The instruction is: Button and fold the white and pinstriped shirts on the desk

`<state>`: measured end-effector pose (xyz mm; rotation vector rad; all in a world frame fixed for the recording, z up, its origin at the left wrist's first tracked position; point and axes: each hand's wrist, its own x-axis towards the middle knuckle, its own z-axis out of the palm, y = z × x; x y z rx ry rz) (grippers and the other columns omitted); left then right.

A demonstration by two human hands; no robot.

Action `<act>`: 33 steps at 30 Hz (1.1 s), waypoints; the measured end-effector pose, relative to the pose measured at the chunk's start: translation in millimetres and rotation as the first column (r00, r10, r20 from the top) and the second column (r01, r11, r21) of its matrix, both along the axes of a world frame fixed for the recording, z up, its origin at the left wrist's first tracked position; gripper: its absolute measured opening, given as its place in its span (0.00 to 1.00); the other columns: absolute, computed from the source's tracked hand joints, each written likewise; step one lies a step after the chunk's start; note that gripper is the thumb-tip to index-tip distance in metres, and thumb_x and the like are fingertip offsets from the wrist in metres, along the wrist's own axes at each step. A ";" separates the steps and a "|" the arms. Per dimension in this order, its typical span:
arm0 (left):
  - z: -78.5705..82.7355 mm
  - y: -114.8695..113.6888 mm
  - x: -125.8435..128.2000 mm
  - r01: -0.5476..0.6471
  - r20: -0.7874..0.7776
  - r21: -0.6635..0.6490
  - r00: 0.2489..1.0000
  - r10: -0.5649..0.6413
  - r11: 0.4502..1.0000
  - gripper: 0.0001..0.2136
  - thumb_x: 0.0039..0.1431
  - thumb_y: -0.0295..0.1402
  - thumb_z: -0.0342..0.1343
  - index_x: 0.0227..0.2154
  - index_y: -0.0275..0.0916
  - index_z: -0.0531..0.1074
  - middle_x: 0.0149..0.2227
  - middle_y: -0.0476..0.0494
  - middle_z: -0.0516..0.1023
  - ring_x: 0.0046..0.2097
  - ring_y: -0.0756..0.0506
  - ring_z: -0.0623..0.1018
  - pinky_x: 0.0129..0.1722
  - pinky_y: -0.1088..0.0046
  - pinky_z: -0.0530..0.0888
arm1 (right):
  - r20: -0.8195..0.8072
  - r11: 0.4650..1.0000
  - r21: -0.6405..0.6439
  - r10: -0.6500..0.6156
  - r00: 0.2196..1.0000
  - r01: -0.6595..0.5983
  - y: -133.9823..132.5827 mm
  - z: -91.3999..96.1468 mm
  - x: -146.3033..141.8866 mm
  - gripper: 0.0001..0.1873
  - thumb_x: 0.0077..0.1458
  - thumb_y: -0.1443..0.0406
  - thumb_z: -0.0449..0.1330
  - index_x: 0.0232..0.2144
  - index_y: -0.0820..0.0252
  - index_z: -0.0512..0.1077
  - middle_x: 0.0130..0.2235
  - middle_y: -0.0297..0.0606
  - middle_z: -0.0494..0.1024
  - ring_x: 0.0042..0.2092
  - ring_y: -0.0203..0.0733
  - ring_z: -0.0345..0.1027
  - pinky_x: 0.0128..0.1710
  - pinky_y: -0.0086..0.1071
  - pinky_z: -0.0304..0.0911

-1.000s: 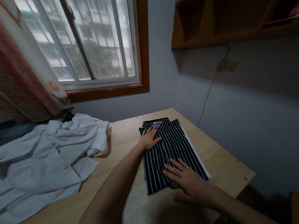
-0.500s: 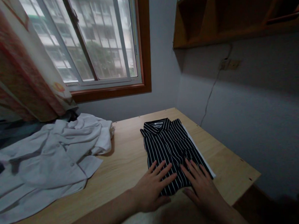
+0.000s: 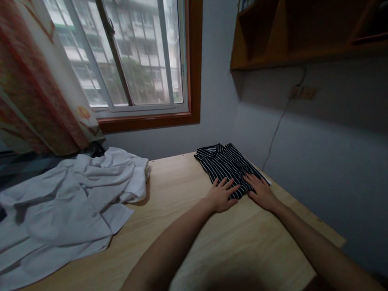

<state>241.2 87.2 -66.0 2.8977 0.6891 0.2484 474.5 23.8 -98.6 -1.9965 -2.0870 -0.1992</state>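
A folded black shirt with white stripes (image 3: 225, 163) lies near the far right corner of the wooden table (image 3: 177, 197), its collar toward the wall. My left hand (image 3: 222, 196) rests palm down with fingers spread on the shirt's near left part. On the near right part, my right hand (image 3: 260, 191) lies flat, its fingers also apart. A thin white edge (image 3: 265, 179) shows along the shirt's right side; what it belongs to is mostly hidden underneath.
A rumpled white button shirt (image 3: 77, 202) covers the left of the table. Beyond it hang a patterned curtain (image 3: 46, 83) and a window (image 3: 138, 58). A wooden wall shelf (image 3: 273, 52) is at upper right, with a cable (image 3: 275, 133) running down below it.
Both hands have moved forward and slightly right, sliding the folded striped shirt away toward the far corner of the table. The view has shifted a little. The white shirt stays in place.
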 end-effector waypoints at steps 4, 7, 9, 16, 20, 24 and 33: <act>-3.3 25.2 26.9 -0.011 -0.003 0.020 1.000 0.011 1.000 0.28 0.64 0.50 0.42 0.65 0.50 0.52 0.69 0.42 0.50 0.68 0.35 0.52 0.63 0.43 0.48 | -0.025 0.992 0.016 -0.129 0.991 0.129 26.4 -2.5 8.2 0.32 0.57 0.67 0.45 0.64 0.60 0.56 0.67 0.41 0.55 0.68 0.46 0.45 0.65 0.51 0.39; -2.9 33.2 35.5 -0.024 -0.023 0.021 0.999 0.024 1.000 0.27 0.65 0.50 0.41 0.65 0.50 0.52 0.69 0.42 0.50 0.68 0.35 0.52 0.63 0.43 0.48 | -0.030 0.984 0.005 -0.178 0.983 0.179 34.6 -2.1 7.8 0.31 0.58 0.66 0.44 0.64 0.60 0.57 0.67 0.40 0.55 0.67 0.46 0.46 0.65 0.51 0.39; -1.7 32.0 37.3 -0.034 -0.028 0.014 0.999 0.034 0.999 0.28 0.65 0.50 0.41 0.65 0.49 0.52 0.69 0.42 0.49 0.68 0.34 0.51 0.63 0.43 0.47 | -0.025 0.981 0.004 -0.192 0.981 0.192 35.2 -1.4 8.0 0.30 0.59 0.66 0.44 0.64 0.60 0.57 0.67 0.41 0.55 0.67 0.47 0.46 0.65 0.51 0.39; 3.9 -6.0 -11.5 0.021 -0.078 -0.073 0.997 -0.027 0.997 0.34 0.63 0.54 0.40 0.67 0.42 0.47 0.69 0.37 0.45 0.68 0.32 0.48 0.62 0.42 0.48 | 0.002 0.984 0.088 -0.157 0.988 0.156 30.7 -12.5 16.7 0.29 0.60 0.66 0.43 0.62 0.62 0.60 0.65 0.45 0.58 0.66 0.49 0.50 0.64 0.53 0.43; 14.0 -38.4 -100.4 0.037 -0.086 0.043 0.996 -0.033 0.998 0.31 0.63 0.52 0.43 0.65 0.44 0.53 0.68 0.38 0.51 0.68 0.34 0.49 0.63 0.43 0.46 | -0.036 0.980 0.164 -0.107 0.994 0.112 30.3 -23.0 26.3 0.27 0.58 0.65 0.45 0.59 0.63 0.64 0.63 0.49 0.63 0.63 0.50 0.56 0.62 0.54 0.46; 42.4 -53.2 -212.2 -0.346 0.092 0.311 0.938 0.334 0.885 0.23 0.64 0.43 0.48 0.60 0.43 0.61 0.67 0.40 0.55 0.68 0.35 0.49 0.65 0.47 0.46 | -0.096 0.966 0.251 -0.032 0.995 0.055 27.2 -27.4 36.1 0.27 0.53 0.65 0.50 0.54 0.64 0.69 0.58 0.51 0.70 0.60 0.54 0.61 0.59 0.55 0.53; 66.3 -25.2 -385.5 -0.980 0.340 -0.149 0.077 0.937 0.135 0.27 0.61 0.52 0.45 0.49 0.30 0.67 0.46 0.34 0.76 0.50 0.32 0.74 0.42 0.53 0.70 | -0.186 0.886 0.450 -0.027 0.982 0.109 14.2 -16.5 32.0 0.20 0.49 0.64 0.52 0.41 0.65 0.76 0.48 0.50 0.75 0.50 0.53 0.68 0.54 0.46 0.61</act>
